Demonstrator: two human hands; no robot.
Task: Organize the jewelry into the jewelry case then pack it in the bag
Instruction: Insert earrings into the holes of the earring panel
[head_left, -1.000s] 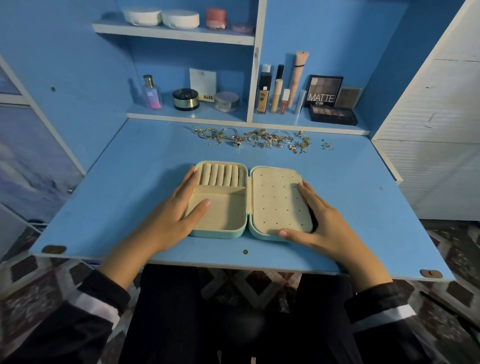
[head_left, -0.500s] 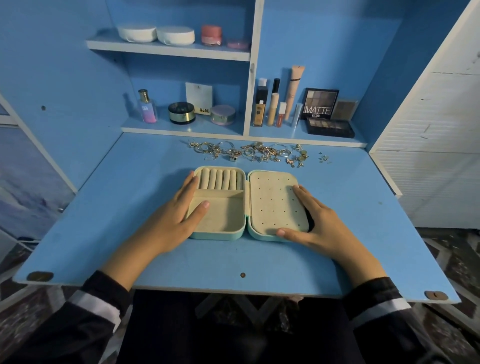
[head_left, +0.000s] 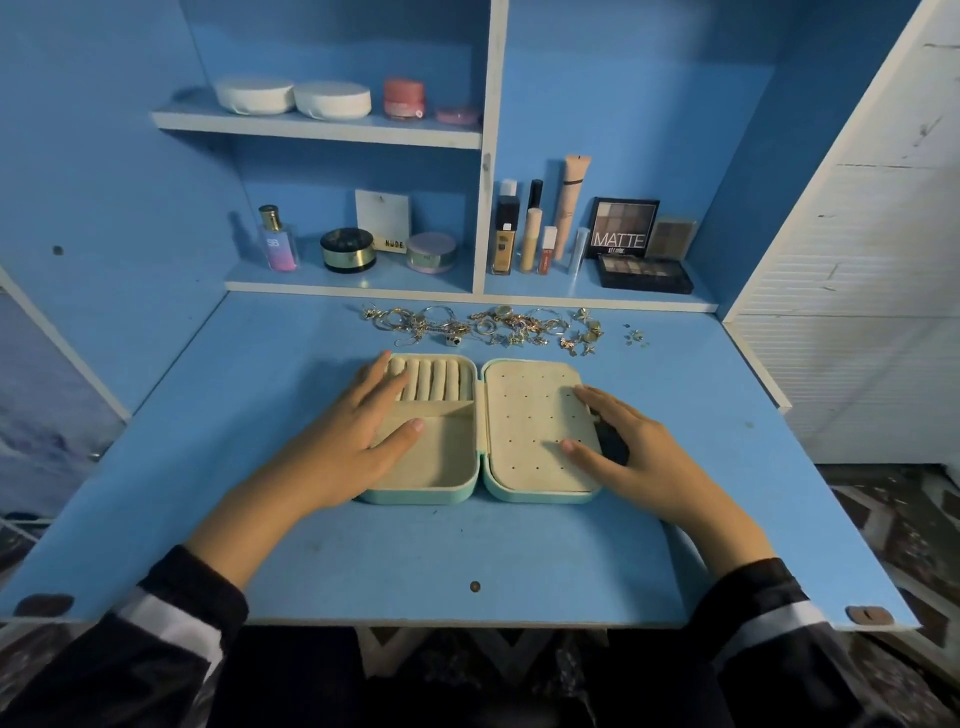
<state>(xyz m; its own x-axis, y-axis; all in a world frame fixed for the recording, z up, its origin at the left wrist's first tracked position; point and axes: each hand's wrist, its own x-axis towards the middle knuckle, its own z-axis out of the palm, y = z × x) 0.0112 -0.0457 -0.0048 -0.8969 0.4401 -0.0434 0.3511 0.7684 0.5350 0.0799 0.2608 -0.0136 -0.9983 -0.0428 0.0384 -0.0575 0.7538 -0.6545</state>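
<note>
Likely light and tangly, the jewelry (head_left: 483, 327) wants fingertip pinches; left hand (head_left: 353, 441) and right hand (head_left: 634, 452) lie flat, ungripping, on the jewelry case (head_left: 530, 415).

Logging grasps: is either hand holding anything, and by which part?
Nothing is gripped. The left hand rests flat on the left tray of the jewelry case; the right hand rests on its right edge.

Blue desk (head_left: 519, 545) bears an open jewelry case (head_left: 480, 431) and scattered jewelry (head_left: 488, 327)
</note>
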